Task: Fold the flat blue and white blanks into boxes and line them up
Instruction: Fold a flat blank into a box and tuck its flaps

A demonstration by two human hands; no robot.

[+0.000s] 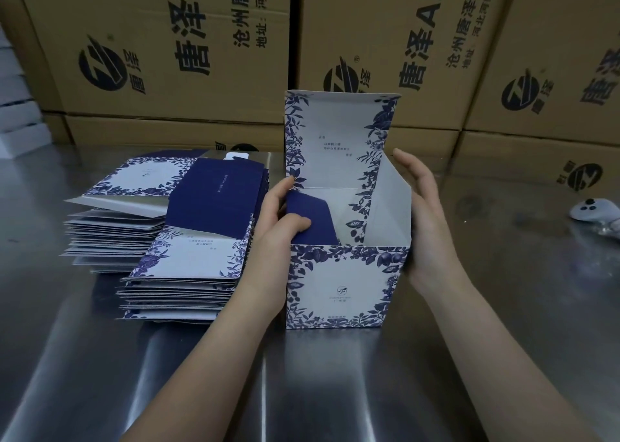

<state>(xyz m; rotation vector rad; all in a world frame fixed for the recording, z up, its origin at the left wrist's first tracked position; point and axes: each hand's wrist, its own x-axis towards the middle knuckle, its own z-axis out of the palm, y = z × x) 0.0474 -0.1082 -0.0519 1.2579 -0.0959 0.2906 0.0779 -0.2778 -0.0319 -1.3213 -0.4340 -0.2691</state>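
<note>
A wall of brown shipping cartons (174, 48), printed with black Chinese characters and a round logo, runs along the back of a stainless steel table (510, 324). A few white slabs are piled at the far left edge (16, 112), too cut off to identify.

In the head view, a half-formed blue and white box (345, 287) stands on the table near the middle. Its floral front panel faces the camera, and its lid (335, 132) stands upright at the back, showing a white inside face with small printed lines.

The left hand (278, 220) is at the box's left side. It pinches the dark blue flap (313, 221) there, with the thumb lying on the flap's inner face and the fingers curled round its outer edge. The flap leans inward over the open cavity.

The right hand (427, 230) lies flat against the outside of the right wall. Its fingers are straight, slightly spread and pointing up, and they grip nothing.

Just left of the box, touching the left forearm, is a stack of flat blanks (181, 280). The top one shows floral borders and a dark blue panel. A second stack of blanks (110, 230) is fanned out behind and to the left of it.

A white handheld controller (593, 208) rests on the table at the right edge, well apart from the box.
</note>
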